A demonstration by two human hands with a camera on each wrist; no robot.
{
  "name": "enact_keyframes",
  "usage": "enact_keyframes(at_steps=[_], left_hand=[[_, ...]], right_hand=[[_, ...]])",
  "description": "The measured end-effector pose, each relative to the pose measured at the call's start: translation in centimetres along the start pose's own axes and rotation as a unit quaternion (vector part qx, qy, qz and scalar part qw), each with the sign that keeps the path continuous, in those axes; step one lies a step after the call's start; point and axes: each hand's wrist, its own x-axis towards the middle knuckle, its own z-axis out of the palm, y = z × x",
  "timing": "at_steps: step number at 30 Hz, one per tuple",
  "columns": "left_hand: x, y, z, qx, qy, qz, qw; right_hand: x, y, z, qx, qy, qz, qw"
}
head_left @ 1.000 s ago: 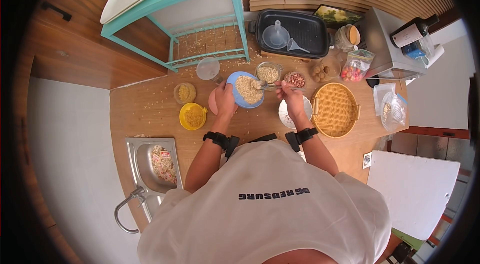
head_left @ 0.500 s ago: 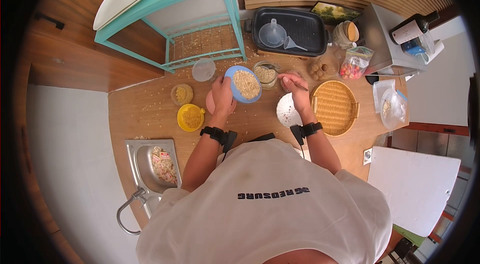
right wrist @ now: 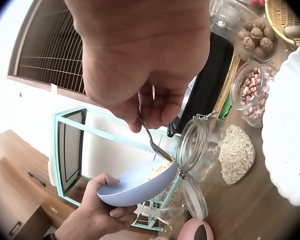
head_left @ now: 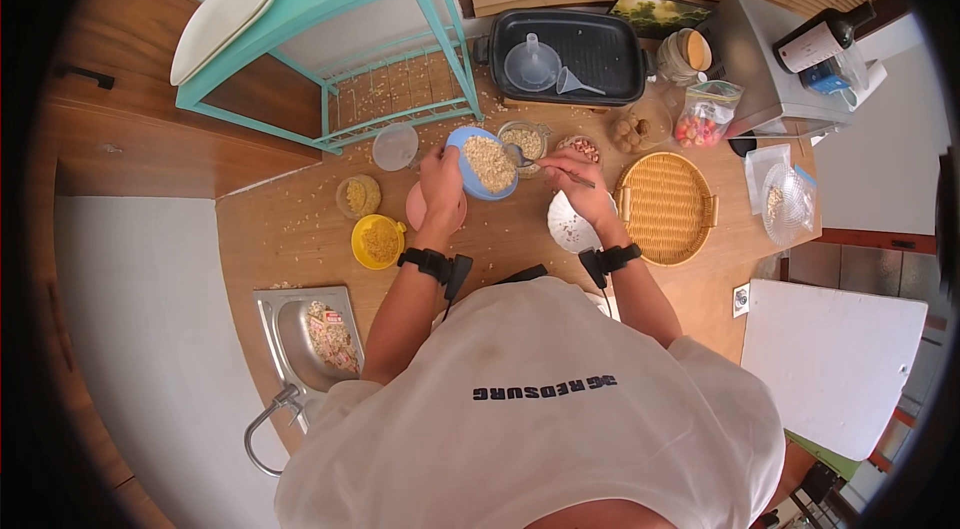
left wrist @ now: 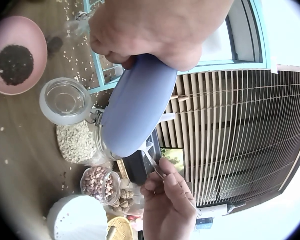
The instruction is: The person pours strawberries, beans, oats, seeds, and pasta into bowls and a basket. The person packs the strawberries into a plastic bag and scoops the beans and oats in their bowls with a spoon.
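My left hand (head_left: 438,184) grips a blue bowl (left wrist: 140,105) of oat flakes by its side; in the right wrist view the thumb lies over the rim, fingers underneath. The bowl is held up and tilted toward a glass jar (right wrist: 191,150) with a wire clasp, its lid swung back and oat flakes (right wrist: 236,155) inside. Between thumb and fingers, my right hand (head_left: 582,191) pinches the handle of a metal spoon (right wrist: 159,149). The spoon's tip is at the blue bowl's rim, by the oats. A white scalloped bowl (head_left: 570,224) stands below the right hand.
Around the jar are a container of peanuts (right wrist: 250,90), a container of walnuts (head_left: 640,129), a wicker tray (head_left: 668,209) and a pink bowl (left wrist: 32,55) with dark grains. A yellow bowl (head_left: 380,242) stands left; a black pan (head_left: 600,54) is behind. Flakes are scattered about.
The spoon went from the blue bowl over to the jar's mouth, then back to the bowl's rim. The left hand has kept hold of the bowl, and the head view has shifted slightly.
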Motion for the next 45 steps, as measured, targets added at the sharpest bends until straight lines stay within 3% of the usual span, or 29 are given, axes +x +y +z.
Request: enact_keyframes(at_steps=[2,5,7,10,14,18,20,22,26,28,45], left_hand=[[0.7,-0.8,0.1,0.037,0.035,0.046,0.998],[1.1,-1.1,0.2,0.059,0.032,0.043,0.997],[0.9,-0.9,0.4,0.055,0.036,0.044,0.997],[1.0,-0.7,0.7,0.058,0.037,0.043,0.997],[1.3,-0.6,0.7,0.087,0.030,0.045,0.995],[1.4,-0.3,1.1,0.082,0.019,0.021,0.996],[1.8,-0.6,1.3,0.086,0.040,0.052,0.994],[1.9,-0.6,1.5,0.087,0.048,0.056,0.994],[1.6,0.0,1.8,0.090,0.049,0.052,0.993],[1.7,-0.1,2.0,0.080,0.048,0.053,0.994],[1.4,0.2,2.3,0.073,0.056,0.045,0.995]], right_hand=[[0.0,0.2,-0.2,0.007,0.016,0.011,1.000],[0.1,-0.1,-0.4,0.015,0.013,0.012,1.000],[0.2,-0.6,-0.4,-0.024,-0.037,-0.043,0.998],[0.2,0.1,-0.4,-0.057,-0.022,-0.059,0.996],[0.4,-0.1,-0.4,-0.043,0.010,-0.050,0.998],[0.4,-0.5,-0.3,-0.032,-0.023,-0.049,0.998],[0.5,0.0,-0.5,-0.036,-0.038,-0.063,0.997],[0.5,0.2,-0.6,-0.049,0.000,-0.035,0.998],[0.4,-0.6,-0.7,-0.060,0.022,-0.057,0.996],[0.5,-1.0,-0.6,-0.048,-0.009,-0.057,0.997],[1.0,-0.1,0.0,-0.081,0.008,-0.068,0.994]])
